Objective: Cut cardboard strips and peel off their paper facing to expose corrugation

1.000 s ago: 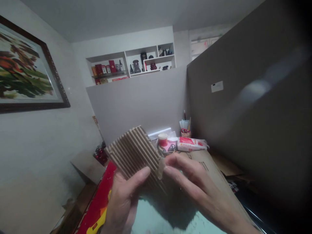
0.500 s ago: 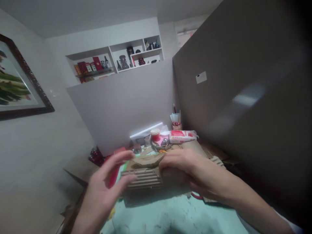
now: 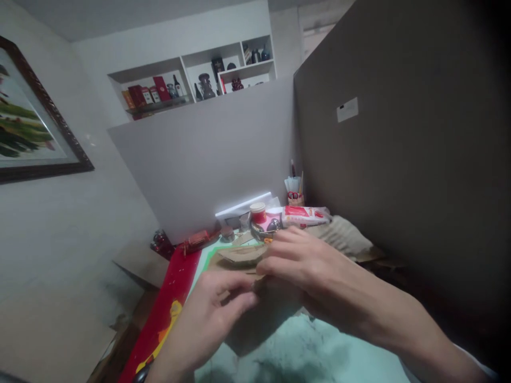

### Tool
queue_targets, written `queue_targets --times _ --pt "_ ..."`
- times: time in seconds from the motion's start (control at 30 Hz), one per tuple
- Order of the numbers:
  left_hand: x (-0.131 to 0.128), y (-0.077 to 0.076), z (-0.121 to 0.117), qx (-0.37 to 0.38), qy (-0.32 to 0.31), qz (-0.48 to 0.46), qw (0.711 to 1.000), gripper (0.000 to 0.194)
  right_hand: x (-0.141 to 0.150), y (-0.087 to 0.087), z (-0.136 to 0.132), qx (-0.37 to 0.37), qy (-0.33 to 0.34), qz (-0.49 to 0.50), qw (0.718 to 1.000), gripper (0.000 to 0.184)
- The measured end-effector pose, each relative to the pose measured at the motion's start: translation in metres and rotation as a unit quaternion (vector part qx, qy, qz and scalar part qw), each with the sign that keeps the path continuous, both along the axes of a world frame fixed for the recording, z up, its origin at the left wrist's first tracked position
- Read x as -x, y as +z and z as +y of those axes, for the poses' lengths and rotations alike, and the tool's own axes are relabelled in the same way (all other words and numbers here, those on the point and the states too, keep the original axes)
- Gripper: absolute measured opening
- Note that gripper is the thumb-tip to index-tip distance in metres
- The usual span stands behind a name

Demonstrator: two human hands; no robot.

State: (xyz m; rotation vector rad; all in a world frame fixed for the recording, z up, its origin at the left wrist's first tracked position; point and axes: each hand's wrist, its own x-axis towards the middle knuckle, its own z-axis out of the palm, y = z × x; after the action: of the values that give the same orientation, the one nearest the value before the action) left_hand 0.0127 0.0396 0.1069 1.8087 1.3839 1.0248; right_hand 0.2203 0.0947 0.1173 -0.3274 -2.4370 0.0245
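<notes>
Between my hands a piece of brown cardboard (image 3: 261,324) is held up over the pale green tabletop, its lower side in shadow. My left hand (image 3: 219,306) pinches its near left edge with thumb and forefinger. My right hand (image 3: 297,260) bends over the upper right part, its fingers closed on the cardboard and its thumb hidden. The two hands' fingertips nearly meet. Just behind them lies another cardboard piece with a curved edge (image 3: 241,256). Corrugated cardboard (image 3: 349,236) shows beyond my right wrist.
At the back stand a red and white paper cup (image 3: 258,213), a white and red plastic packet (image 3: 305,216) and a pen holder (image 3: 295,198). A red cloth (image 3: 175,276) runs along the left table edge, with a yellow object (image 3: 171,319) there. Grey panels (image 3: 207,159) close off the back and right.
My left hand has moved right from the cardboard's left end, and its open thumb and forefinger have closed into a pinch near my right hand. The cardboard has tilted; its ridged edge no longer shows.
</notes>
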Motion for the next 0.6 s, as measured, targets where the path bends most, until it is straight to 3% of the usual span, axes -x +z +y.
queue_targets --times 0.13,0.27,0.47,0.6 --pt "-0.004 -0.003 0.005 0.026 0.007 -0.095 0.995 0.016 0.004 -0.003 0.001 -0.074 -0.060 0.068 0.993 0.017" --pt "-0.007 -0.007 0.008 0.012 0.027 -0.167 0.986 0.015 0.010 -0.010 -0.004 -0.056 -0.084 0.094 0.990 0.016" --pt "-0.007 -0.003 0.000 -0.046 0.060 -0.145 0.987 0.015 0.017 -0.016 -0.011 0.005 -0.062 0.121 0.991 0.015" --pt "-0.004 -0.001 -0.007 -0.077 0.047 -0.096 0.991 0.019 0.018 -0.013 -0.013 0.017 -0.040 0.137 0.990 0.012"
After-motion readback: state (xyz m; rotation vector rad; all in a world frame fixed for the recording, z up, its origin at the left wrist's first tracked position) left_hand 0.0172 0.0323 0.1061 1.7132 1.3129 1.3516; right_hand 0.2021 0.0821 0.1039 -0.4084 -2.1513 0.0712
